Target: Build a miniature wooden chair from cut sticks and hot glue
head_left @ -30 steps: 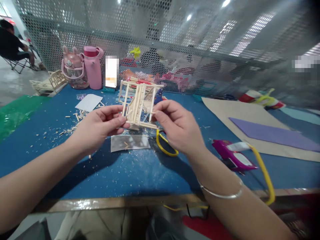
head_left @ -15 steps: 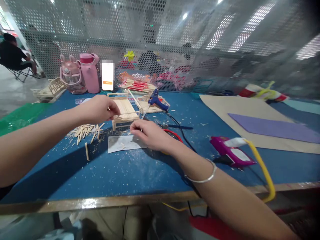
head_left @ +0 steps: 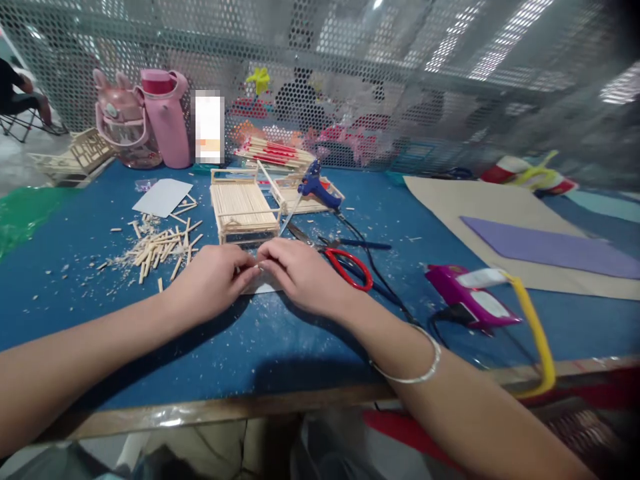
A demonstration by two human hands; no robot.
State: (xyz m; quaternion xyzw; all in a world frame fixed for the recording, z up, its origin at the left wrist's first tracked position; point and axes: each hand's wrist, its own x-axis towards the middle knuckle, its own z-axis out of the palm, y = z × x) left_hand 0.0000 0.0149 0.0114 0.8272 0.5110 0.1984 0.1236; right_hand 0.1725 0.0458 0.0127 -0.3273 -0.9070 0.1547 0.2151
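My left hand (head_left: 216,277) and my right hand (head_left: 295,270) meet fingertip to fingertip over a pale paper strip (head_left: 263,287). Both are pinched closed; whatever lies between the fingertips is too small to make out. Just beyond them stands a small wooden-stick frame (head_left: 244,207) with a slatted top. Behind it to the right, a blue glue gun (head_left: 319,189) rests by a second stick piece (head_left: 300,200). A heap of short cut sticks (head_left: 160,248) lies left of the frame, near a white paper (head_left: 164,197). Red-handled scissors (head_left: 350,269) are right of my right hand.
Pink bottles (head_left: 167,123), a lit phone (head_left: 209,127) and bundled sticks (head_left: 275,153) line the back by the mesh. On the right lie a purple device (head_left: 470,298) with a yellow cable (head_left: 537,333), a purple sheet (head_left: 550,248) and brown paper (head_left: 440,200).
My left hand has come down and right, away from the stick frame, to meet my right hand. The camera view has shifted slightly.
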